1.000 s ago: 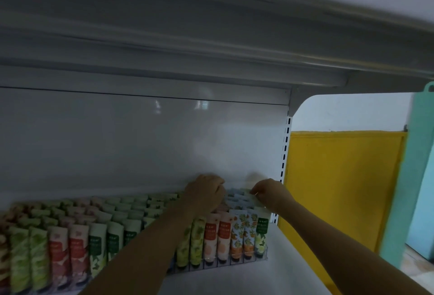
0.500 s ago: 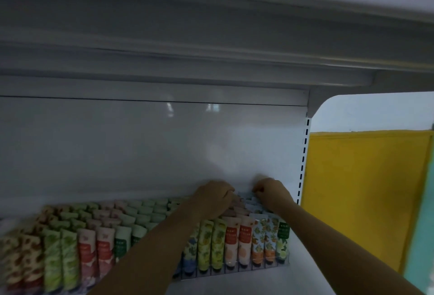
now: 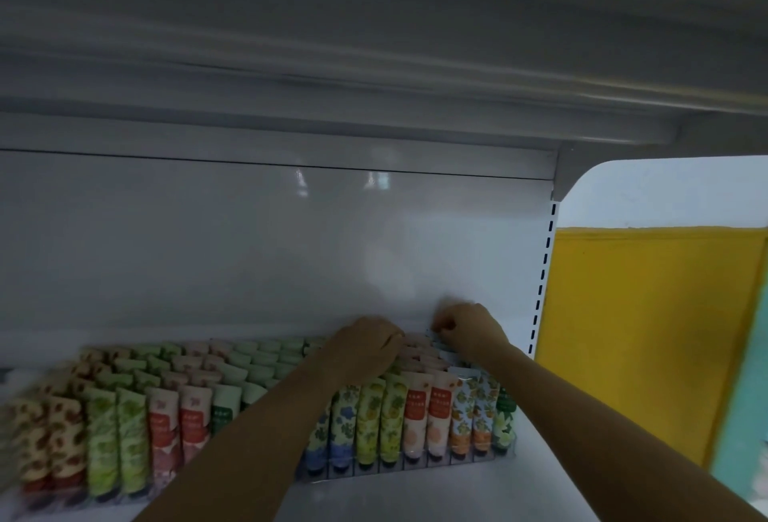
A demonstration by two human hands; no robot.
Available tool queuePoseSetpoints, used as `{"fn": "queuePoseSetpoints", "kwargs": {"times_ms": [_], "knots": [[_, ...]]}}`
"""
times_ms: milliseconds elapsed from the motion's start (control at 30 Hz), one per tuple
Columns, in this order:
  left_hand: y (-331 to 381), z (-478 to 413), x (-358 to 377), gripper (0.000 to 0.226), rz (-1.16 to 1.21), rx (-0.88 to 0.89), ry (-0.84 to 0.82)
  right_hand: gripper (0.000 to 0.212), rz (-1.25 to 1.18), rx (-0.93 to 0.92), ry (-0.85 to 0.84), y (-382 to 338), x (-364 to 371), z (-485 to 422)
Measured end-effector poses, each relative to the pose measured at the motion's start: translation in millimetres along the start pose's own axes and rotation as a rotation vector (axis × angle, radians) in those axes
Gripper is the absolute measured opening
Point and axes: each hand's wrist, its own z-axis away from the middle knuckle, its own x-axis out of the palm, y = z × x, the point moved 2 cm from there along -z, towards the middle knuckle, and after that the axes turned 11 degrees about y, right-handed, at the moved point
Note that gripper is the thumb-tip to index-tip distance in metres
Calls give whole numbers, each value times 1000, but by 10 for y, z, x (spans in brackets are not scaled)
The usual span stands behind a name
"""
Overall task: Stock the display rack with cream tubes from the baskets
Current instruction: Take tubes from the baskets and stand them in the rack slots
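Right hand (image 3: 469, 328) slightly higher now, above rear cream tubes (image 3: 415, 349)

a shop: slotted white shelving (image 3: 544, 272) holding ranked cream tubes (image 3: 415, 413).

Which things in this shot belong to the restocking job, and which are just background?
Job:
cream tubes in rows
clear display rack holding them
left hand on the back rows
right hand pinching a back-row tube

Background:
white back panel
shelf overhead
yellow board
teal panel
No baskets in view.
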Motion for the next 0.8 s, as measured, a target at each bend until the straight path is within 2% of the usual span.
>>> {"fn": "queuePoseSetpoints", "kwargs": {"times_ms": [267,400,500,800], "knots": [[-5,14,2,41,-22,26,21,29,-32,25,24,4,-1,17],[14,15,10,40,-24,54,42,25,-192,7,82,-37,-107,100],[15,11,33,40,-49,56,35,20,-245,-36,36,-95,-129,171],[-7,27,53,40,-87,42,54,20,-142,-55,-72,-125,-98,210]]}}
